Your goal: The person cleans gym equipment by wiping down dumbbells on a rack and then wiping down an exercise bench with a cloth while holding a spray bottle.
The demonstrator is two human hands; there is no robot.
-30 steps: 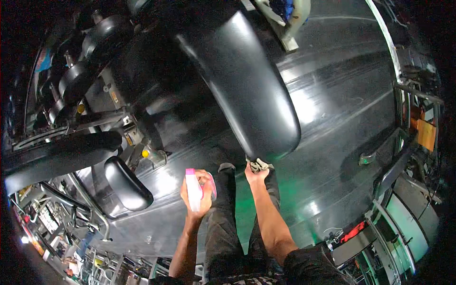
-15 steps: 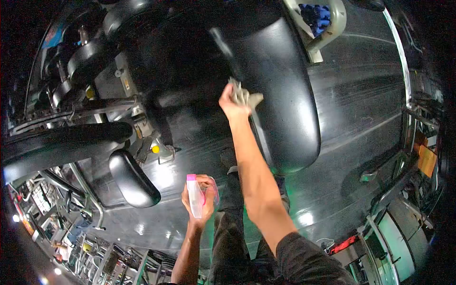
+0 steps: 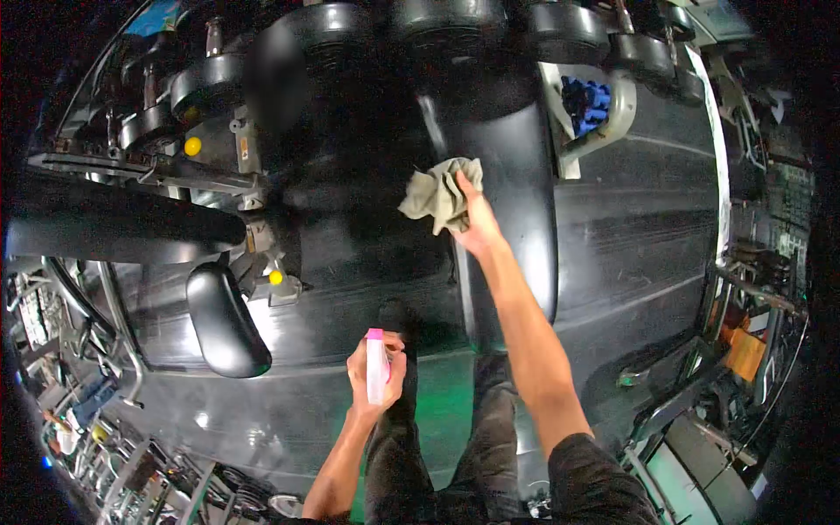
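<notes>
My right hand grips a crumpled grey-beige cloth. The cloth is over the left edge of a long black padded bench; whether it touches the pad I cannot tell. Lower down, my left hand is closed around a spray bottle with a pink and white head, held upright above the floor. The fingers hide most of the bottle's body.
Several large black dumbbells line a rack at the far side. A second bench's long pad and its small seat pad lie to the left. A metal frame stands right of the bench, over dark flooring.
My right hand has moved slightly right and down with the cloth, turning so the cloth lies spread to its left. The view has shifted, showing more dumbbells. My left hand still grips the spray bottle.
</notes>
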